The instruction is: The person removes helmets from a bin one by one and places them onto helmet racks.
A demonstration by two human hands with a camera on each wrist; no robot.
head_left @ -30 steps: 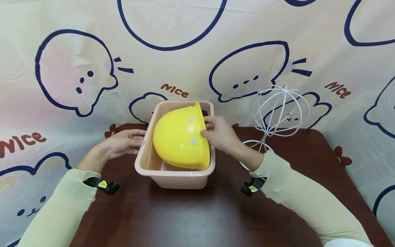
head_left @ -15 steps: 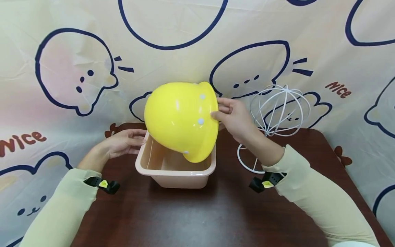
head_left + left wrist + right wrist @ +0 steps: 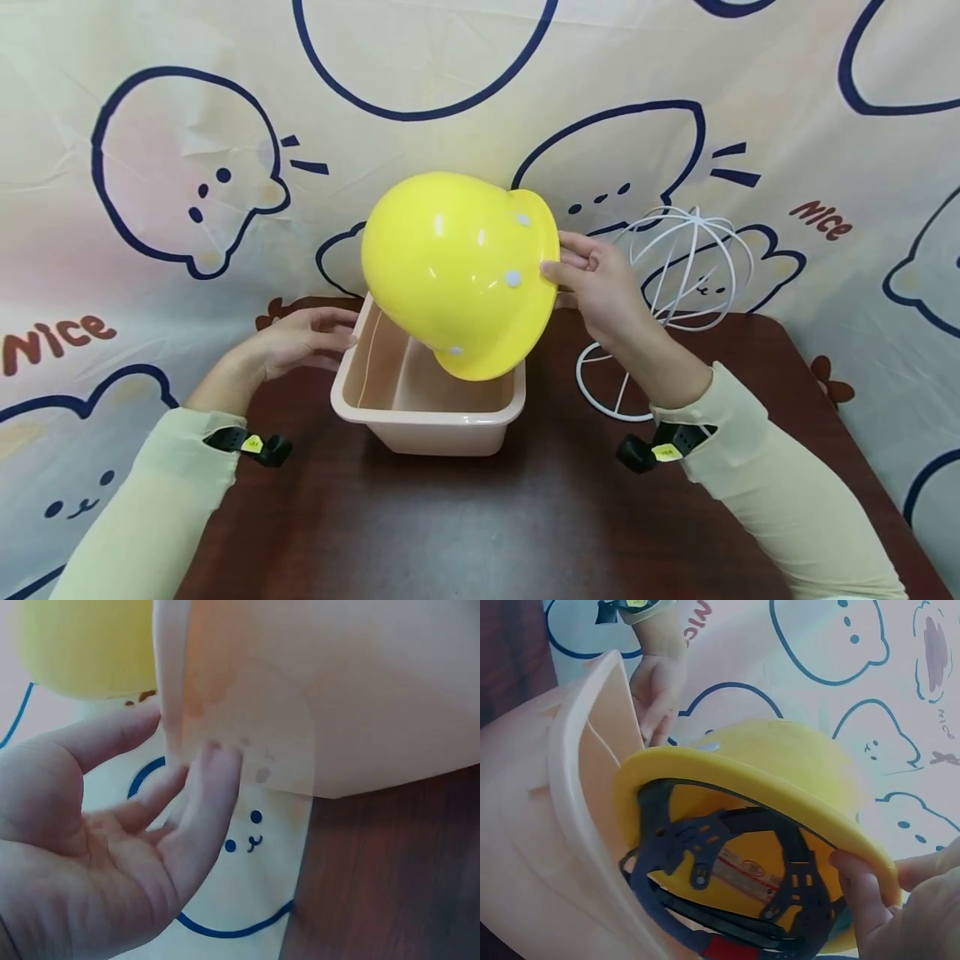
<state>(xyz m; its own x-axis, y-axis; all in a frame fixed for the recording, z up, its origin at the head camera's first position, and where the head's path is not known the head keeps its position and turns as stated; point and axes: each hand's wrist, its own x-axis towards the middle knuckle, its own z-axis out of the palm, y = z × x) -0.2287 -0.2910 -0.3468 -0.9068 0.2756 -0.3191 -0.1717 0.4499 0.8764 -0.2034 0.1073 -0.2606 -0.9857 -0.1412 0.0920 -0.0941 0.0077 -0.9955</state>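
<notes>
A yellow hard hat (image 3: 457, 267) is tipped on its side above a pale pink plastic basin (image 3: 427, 421). My right hand (image 3: 600, 287) pinches the hat's brim, thumb on one face and fingers on the other. The black inner harness (image 3: 727, 870) and a red patch show inside the hat in the right wrist view. At the basin's left side, my left hand (image 3: 303, 337) holds the rim lightly. Seen from the left wrist, its thumb is at the rim and its fingers (image 3: 217, 769) lie against the outer wall.
A white wire stand (image 3: 693, 275) with a cage-like top and a ring base is on the right of the dark brown table (image 3: 450, 525), partly behind my right hand. A cartoon-printed cloth (image 3: 420, 58) hangs behind the table.
My right hand has lifted the hard hat out of the basin, up and to the right, uncovering the basin's inside. My left hand stays at the rim.
</notes>
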